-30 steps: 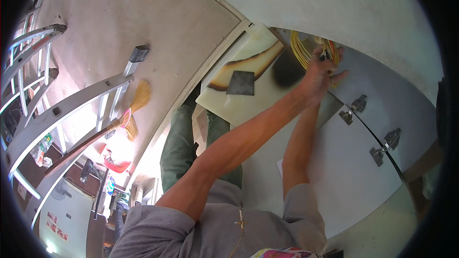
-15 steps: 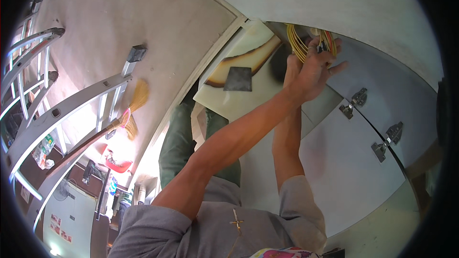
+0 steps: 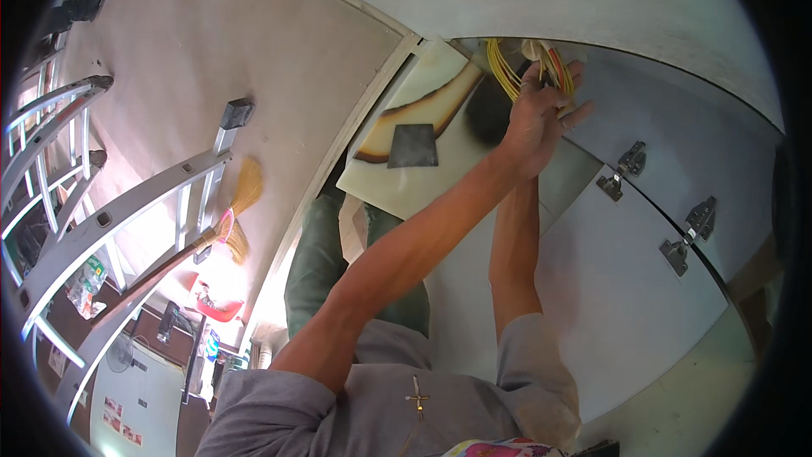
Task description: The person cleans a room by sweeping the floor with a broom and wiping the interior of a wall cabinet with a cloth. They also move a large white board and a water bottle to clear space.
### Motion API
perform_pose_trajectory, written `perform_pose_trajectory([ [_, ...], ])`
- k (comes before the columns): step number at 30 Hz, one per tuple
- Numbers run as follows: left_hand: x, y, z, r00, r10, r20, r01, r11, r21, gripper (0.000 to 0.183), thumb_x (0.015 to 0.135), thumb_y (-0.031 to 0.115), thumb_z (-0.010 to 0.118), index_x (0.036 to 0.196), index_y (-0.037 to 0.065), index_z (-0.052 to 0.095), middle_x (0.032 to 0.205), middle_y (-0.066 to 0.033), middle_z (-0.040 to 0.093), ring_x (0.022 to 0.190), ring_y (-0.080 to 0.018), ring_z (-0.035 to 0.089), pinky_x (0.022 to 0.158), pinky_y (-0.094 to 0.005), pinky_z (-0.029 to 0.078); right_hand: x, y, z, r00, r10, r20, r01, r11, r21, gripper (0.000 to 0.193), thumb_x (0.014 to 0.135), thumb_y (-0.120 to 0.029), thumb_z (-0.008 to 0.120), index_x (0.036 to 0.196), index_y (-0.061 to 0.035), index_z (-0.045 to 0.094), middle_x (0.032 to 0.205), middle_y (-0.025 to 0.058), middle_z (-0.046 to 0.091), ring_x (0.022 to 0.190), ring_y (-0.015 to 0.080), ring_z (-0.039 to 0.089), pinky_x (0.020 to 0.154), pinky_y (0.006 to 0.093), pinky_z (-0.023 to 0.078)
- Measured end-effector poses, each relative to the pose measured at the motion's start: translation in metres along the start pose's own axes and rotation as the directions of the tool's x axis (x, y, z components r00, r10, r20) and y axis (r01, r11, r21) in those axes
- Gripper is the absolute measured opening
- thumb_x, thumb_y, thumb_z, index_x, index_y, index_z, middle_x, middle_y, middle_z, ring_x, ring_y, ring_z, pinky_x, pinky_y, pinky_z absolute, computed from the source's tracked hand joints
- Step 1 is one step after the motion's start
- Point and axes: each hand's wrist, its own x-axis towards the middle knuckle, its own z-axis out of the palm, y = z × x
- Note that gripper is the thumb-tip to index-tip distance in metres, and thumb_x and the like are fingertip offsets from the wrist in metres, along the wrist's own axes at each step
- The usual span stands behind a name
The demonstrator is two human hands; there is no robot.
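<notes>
My left hand (image 3: 534, 123) reaches up into a gap under a pale overhead panel, among a bundle of electrical wires. A yellow coil of wire (image 3: 501, 72) hangs beside its fingers, with red and orange wires (image 3: 558, 70) close by. Thumb and nearer fingers close on the wires, while one finger sticks out to the right. A small dark piece shows between the fingers, too unclear to name. My right forearm (image 3: 514, 245) rises behind the left wrist, and the right hand is hidden there, fingers unseen.
White cabinet doors with metal hinges (image 3: 630, 159) stand to the right. A marbled panel (image 3: 406, 190) with a dark grey square (image 3: 414, 145) lies beyond my arms. At the left are an aluminium ladder (image 3: 144, 207), a straw broom (image 3: 245, 186) and a red basin (image 3: 216, 300).
The view has shifted slightly, so the hands and wires sit a little further left. My right fist, partly visible before, is now covered by the left hand and wrist.
</notes>
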Motion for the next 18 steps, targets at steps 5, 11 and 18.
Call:
perform_pose_trajectory([
  [5, 0.001, -0.006, 0.003, 1.0, 0.024, 0.01, -0.023, 0.996, -0.082, 0.064, 0.075, 0.003, 0.046, 0.136, 0.005, 0.027, 0.135, -0.0153, 0.034, 0.131, -0.0277, 0.029, 0.102, -0.0557, 0.032, -0.012, 0.005, -0.009, 1.0, 0.014, 0.01, -0.014, 1.0, -0.003, 0.03, 0.084, -0.022, 0.065, 0.108, -0.0078, 0.056, 0.101, 0.0044, 0.057, 0.089, 0.0145, 0.057, 0.07, 0.0294, 0.049],
  [11, -0.003, -0.007, 0.01, 1.0, 0.022, -0.007, -0.022, 1.0, 0.01, 0.067, 0.074, 0.003, 0.047, 0.138, 0.007, 0.025, 0.134, -0.0158, 0.036, 0.131, -0.0272, 0.03, 0.102, -0.0527, 0.035, -0.029, 0.016, -0.017, 0.999, 0.036, 0.012, -0.036, 0.999, 0.004, 0.029, 0.084, -0.022, 0.065, 0.107, -0.0075, 0.057, 0.1, 0.0042, 0.058, 0.088, 0.014, 0.057, 0.069, 0.029, 0.049],
  [18, -0.001, -0.002, -0.003, 1.0, 0.011, 0.0, -0.011, 1.0, 0.002, 0.057, 0.076, 0.001, 0.044, 0.131, 0.004, 0.032, 0.131, -0.0143, 0.042, 0.124, -0.0247, 0.038, 0.102, -0.0542, 0.032, -0.049, 0.021, -0.023, 0.998, 0.059, 0.022, -0.059, 0.998, 0.002, 0.028, 0.084, -0.021, 0.065, 0.106, -0.0072, 0.057, 0.098, 0.004, 0.058, 0.087, 0.0134, 0.057, 0.069, 0.0285, 0.049],
])
